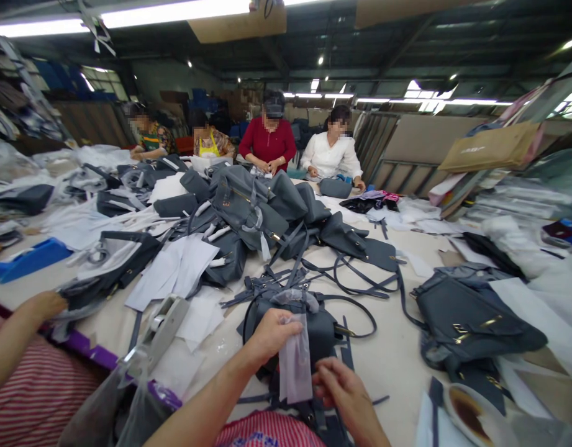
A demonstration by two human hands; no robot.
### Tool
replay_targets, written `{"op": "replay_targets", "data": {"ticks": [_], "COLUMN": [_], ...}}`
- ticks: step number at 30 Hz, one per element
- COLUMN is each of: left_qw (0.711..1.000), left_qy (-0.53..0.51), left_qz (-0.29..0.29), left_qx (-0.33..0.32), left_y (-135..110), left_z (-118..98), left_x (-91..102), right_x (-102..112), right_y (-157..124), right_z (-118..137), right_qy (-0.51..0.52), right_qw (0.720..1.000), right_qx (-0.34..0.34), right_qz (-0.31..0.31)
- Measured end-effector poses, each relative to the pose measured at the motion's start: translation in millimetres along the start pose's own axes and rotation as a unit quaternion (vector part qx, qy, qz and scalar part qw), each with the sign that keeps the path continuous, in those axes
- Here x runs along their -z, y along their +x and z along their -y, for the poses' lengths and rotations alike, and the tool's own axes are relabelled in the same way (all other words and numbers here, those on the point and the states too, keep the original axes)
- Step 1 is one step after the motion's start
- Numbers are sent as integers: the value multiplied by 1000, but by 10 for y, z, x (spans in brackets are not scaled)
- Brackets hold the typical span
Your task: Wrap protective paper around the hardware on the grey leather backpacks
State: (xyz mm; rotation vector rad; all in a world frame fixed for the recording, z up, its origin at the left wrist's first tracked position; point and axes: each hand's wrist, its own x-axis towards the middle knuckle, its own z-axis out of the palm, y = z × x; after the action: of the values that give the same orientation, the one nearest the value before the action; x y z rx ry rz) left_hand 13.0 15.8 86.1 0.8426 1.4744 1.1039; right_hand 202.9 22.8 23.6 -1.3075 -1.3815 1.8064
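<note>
Pouch (295,366), pale and see-through, hangs low in the view, at 5 o'clock from the left hand (277,332), which pinches its top edge between thumb and fingers. Its long axis runs nearly 12 to 6 o'clock. From the right hand (344,394) it lies at 10 o'clock, just beside the half-curled fingers; whether they touch or grip anything, I cannot tell. Behind it, a dark bag (322,329) rests on the counter (392,347), partly hidden by pouch and hands. Any contents are hard to make out; the lower edge cuts off both forearms.
</note>
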Motion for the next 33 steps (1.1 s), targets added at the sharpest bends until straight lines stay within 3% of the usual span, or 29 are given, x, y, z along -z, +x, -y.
{"op": "replay_targets", "data": {"ticks": [3, 10, 17, 22, 24, 27, 30, 33], "left_qw": [1000, 999, 987, 953, 956, 982, 999, 987], "left_qy": [4, 44, 102, 225, 221, 126, -41, -145], "left_qz": [10, -22, -110, -171, -150, -76, 13, 53], "left_qx": [5, -24, -56, -108, -121, -119, -31, 50], "left_y": [-13, -11, -18, -150, -202, -217, -157, -80], "left_z": [-24, 22, 139, 75, 35, 19, 57, 120], "left_x": [6, 10, 43, -51, -67, -14, 93, 156], "right_x": [-9, -361, -405, -461, -459, -435, -414, -411], "right_y": [162, 409, 430, 451, 471, 499, 506, 486], "right_z": [318, 760, 804, 663, 621, 598, 601, 610], "right_qy": [6, -16, -8, 11, 13, 14, 28, 40], "right_qw": [995, 996, 996, 995, 993, 992, 993, 993], "right_qx": [52, 91, 88, 96, 112, 121, 117, 111], "right_qz": [-81, 1, -3, -13, -18, -15, -14, 1]}}
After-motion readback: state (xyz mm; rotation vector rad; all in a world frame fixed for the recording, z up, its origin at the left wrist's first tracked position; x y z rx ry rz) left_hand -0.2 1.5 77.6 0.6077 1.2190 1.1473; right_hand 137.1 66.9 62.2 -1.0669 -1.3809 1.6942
